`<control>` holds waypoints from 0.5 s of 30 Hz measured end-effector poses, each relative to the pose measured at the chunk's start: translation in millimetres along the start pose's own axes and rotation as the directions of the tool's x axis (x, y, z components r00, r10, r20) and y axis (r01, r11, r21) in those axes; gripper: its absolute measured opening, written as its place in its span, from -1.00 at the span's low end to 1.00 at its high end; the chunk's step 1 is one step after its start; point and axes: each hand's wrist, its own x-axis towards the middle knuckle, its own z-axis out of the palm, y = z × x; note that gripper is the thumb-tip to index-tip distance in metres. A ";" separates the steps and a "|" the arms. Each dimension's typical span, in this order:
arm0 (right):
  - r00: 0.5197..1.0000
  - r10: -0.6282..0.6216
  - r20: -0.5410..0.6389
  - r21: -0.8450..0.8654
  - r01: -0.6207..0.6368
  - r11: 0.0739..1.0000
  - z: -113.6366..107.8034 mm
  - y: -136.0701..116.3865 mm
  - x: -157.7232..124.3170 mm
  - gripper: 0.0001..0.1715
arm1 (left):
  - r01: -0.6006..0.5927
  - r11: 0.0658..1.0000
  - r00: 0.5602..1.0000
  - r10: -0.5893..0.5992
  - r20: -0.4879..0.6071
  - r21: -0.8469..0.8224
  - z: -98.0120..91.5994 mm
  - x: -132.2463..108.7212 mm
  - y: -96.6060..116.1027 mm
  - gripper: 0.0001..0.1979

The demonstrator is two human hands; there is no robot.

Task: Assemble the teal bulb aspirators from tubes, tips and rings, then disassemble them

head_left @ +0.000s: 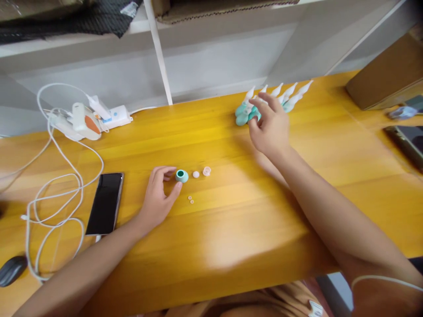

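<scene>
My left hand (160, 193) rests on the wooden table (211, 229) with thumb and fingers apart beside a small hollow teal piece (181, 176). Its round dark opening faces up. To the right of that piece lie a pale pink round piece (196, 175) and a translucent pinkish flanged piece (206, 171). Two tiny rings (191, 200) sit just below them. My right hand (271, 125) reaches to the back of the table, fingers spread and curved, over a group of teal bulbs with white pointed tips (243, 115). It partly hides several of them.
A black phone (105, 204), looped white cables (77, 176) and a power strip (115, 116) with chargers occupy the left side. A dark mouse (12, 270) lies front left. At right are a cardboard box (386, 75) and a dark device (410, 143). White shelving (160, 53) stands behind.
</scene>
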 end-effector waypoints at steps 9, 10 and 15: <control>0.981 0.110 -0.161 0.120 -0.091 0.989 -7.2 -22.1 5.4 -0.52 | -0.079 0.989 0.991 0.065 -0.115 -0.123 0.9 -5.1 -6.7 -0.71; 0.976 0.099 -0.192 0.147 -0.071 0.987 -13.6 -30.2 6.3 -0.54 | -0.142 0.984 0.978 0.123 -0.170 -0.107 -0.3 -6.4 -4.9 -0.73; 0.926 -0.058 -0.374 0.278 0.172 0.945 -54.5 -102.3 -6.2 -0.53 | -0.487 0.872 0.849 0.485 -0.210 0.047 -7.7 -14.8 9.1 -0.77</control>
